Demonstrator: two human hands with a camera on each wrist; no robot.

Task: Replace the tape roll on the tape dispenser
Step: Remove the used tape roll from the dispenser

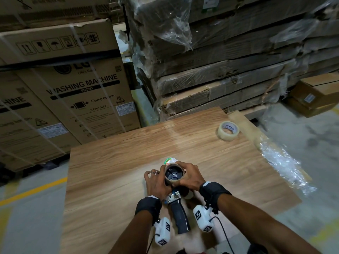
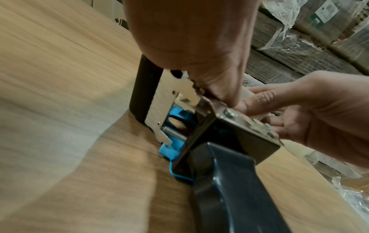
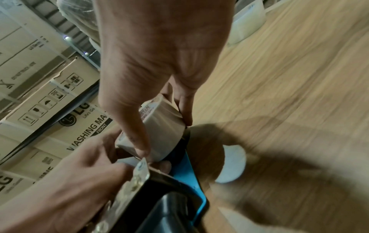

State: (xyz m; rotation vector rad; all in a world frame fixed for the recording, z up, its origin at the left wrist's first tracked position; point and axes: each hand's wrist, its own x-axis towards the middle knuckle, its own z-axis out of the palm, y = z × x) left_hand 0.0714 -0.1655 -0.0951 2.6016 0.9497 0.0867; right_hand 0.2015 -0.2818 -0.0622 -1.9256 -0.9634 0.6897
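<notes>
The tape dispenser (image 1: 180, 217) lies on the wooden table (image 1: 110, 162), its dark handle pointing at me. A worn roll (image 1: 174, 174), brown core around the black hub, sits on its spindle. My right hand (image 1: 190, 176) wraps fingers and thumb round this roll (image 3: 161, 126). My left hand (image 1: 156, 180) grips the dispenser's metal frame (image 2: 179, 100) from the left, thumb pressing on its edge. A fresh clear tape roll (image 1: 228, 130) lies alone at the table's far right. The dispenser's blue plate (image 2: 171, 151) rests on the wood.
Washing-machine cartons (image 1: 64, 88) stand left of the table, and plastic-wrapped flat cartons (image 1: 220, 61) are stacked behind it. Crumpled plastic wrap (image 1: 286, 162) hangs over the right table edge. A pale round piece (image 3: 233, 164) lies on the wood beside the dispenser.
</notes>
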